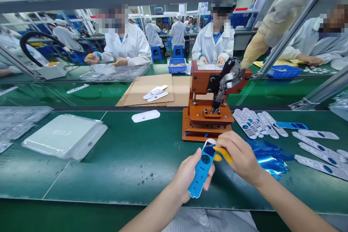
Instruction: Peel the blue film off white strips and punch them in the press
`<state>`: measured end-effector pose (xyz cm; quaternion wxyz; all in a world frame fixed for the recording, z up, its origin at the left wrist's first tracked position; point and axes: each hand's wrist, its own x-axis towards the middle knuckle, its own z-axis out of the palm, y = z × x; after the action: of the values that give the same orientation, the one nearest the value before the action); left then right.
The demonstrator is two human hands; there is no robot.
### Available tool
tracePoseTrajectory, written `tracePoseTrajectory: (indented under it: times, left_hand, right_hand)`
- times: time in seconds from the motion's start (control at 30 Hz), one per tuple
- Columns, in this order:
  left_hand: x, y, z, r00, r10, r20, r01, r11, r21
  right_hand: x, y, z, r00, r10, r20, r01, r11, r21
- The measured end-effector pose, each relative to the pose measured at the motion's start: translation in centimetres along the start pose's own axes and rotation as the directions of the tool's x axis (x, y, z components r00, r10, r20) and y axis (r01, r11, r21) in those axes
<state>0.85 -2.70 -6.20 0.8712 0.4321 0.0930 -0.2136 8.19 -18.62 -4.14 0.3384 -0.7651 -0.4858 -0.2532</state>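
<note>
My left hand (187, 174) is closed around a long narrow panel (201, 174) with rounded ends, a round dark window and small slots. Blue protective film (210, 149) covers most of its face; the white tip at the top is bare. My right hand (239, 156) is at the panel's upper end, pinching the film's edge there with fingers in yellow finger cots (223, 154). The exact pinch is partly hidden. Just beyond the hands stands an orange press jig (208, 116) with a toggle clamp. Crumpled blue film (272, 157) lies to the right of my right hand.
White printed panels (323, 148) lie at right, with a blue-faced one (291, 125) among them. A single white panel (146, 116) rests left of the jig. Farther left is a plastic-wrapped stack (65, 136). Cardboard (136, 90) lies on the conveyor beyond; co-workers sit opposite.
</note>
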Motion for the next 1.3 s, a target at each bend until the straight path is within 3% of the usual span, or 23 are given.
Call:
tracePoseTrajectory:
  times: [0.1,0.27,0.37,0.47,0.5,0.53,0.6,0.63,0.67,0.73,0.8,0.9,0.93,1.0,1.03,1.1,1.23,1.3]
  left_hand:
    - [0.2,0.3,-0.3,0.997,-0.064,0.042,0.074,0.946,-0.314]
    - [0.5,0.8,-1.4,0.988,-0.141,-0.066,0.087,0.852,-0.517]
    - [0.7,1.4,-2.7,0.981,-0.042,-0.188,-0.063,0.851,-0.522]
    - [0.8,2.9,-4.8,0.906,0.14,-0.399,-0.328,0.827,-0.457]
    - [0.8,3.5,-5.6,0.862,0.193,-0.468,-0.41,0.808,-0.423]
    - [0.7,4.1,-6.4,0.815,0.24,-0.528,-0.481,0.788,-0.385]
    - [0.6,4.8,-7.6,0.739,0.304,-0.601,-0.562,0.771,-0.301]
    - [0.5,4.8,-7.9,0.722,0.324,-0.611,-0.57,0.78,-0.26]
    - [0.4,4.6,-8.0,0.719,0.342,-0.605,-0.564,0.796,-0.22]
    - [0.3,3.6,-7.6,0.738,0.378,-0.559,-0.535,0.833,-0.144]
    - [0.1,2.3,-6.5,0.766,0.414,-0.492,-0.51,0.857,-0.074]
    - [-0.2,0.9,-4.4,0.804,0.451,-0.387,-0.487,0.873,0.005]
    - [-0.3,0.7,-3.8,0.811,0.463,-0.357,-0.489,0.872,0.019]
    - [-0.3,0.5,-2.7,0.818,0.493,-0.296,-0.507,0.861,0.033]
    - [-0.3,0.5,-2.3,0.818,0.509,-0.268,-0.52,0.853,0.033]
    - [-0.2,0.3,-1.7,0.818,0.532,-0.221,-0.539,0.842,0.031]
    - [0.2,-0.8,-1.2,0.81,0.562,-0.17,-0.56,0.826,0.06]
    - [0.6,-0.6,-2.2,0.811,0.578,-0.092,-0.558,0.811,0.179]
  right_hand:
    - [-0.8,-0.4,0.4,0.993,-0.113,0.028,0.113,0.994,0.001]
    - [-2.4,-2.3,1.9,0.996,-0.041,0.075,0.031,0.991,0.131]
    - [-3.4,-3.9,2.2,0.998,0.015,0.058,-0.028,0.972,0.234]
    - [-5.0,-3.8,0.6,0.98,0.19,-0.053,-0.168,0.946,0.277]
    - [-5.8,-3.0,-0.3,0.945,0.312,-0.096,-0.282,0.928,0.245]
    - [-6.9,-1.9,-1.3,0.881,0.455,-0.133,-0.427,0.884,0.192]
    - [-9.6,1.2,-3.3,0.673,0.713,-0.196,-0.725,0.688,0.016]
    - [-11.0,2.8,-4.0,0.57,0.792,-0.218,-0.819,0.568,-0.078]
    - [-12.4,4.3,-4.6,0.496,0.835,-0.236,-0.868,0.469,-0.164]
    - [-14.3,6.3,-5.2,0.436,0.864,-0.251,-0.886,0.364,-0.286]
    - [-14.8,6.7,-5.1,0.476,0.835,-0.276,-0.854,0.364,-0.372]
    - [-13.4,4.8,-4.3,0.63,0.72,-0.291,-0.748,0.463,-0.476]
    - [-12.6,3.9,-3.9,0.671,0.702,-0.237,-0.719,0.537,-0.442]
    - [-10.9,2.4,-2.7,0.714,0.7,-0.018,-0.687,0.695,-0.21]
    - [-10.0,1.7,-1.9,0.724,0.681,0.111,-0.68,0.732,-0.054]
    - [-8.4,0.6,-0.3,0.722,0.638,0.266,-0.688,0.704,0.18]
    - [-6.2,-0.1,1.9,0.666,0.711,0.225,-0.74,0.592,0.32]
    - [-6.1,0.5,1.8,0.65,0.73,0.214,-0.748,0.564,0.349]
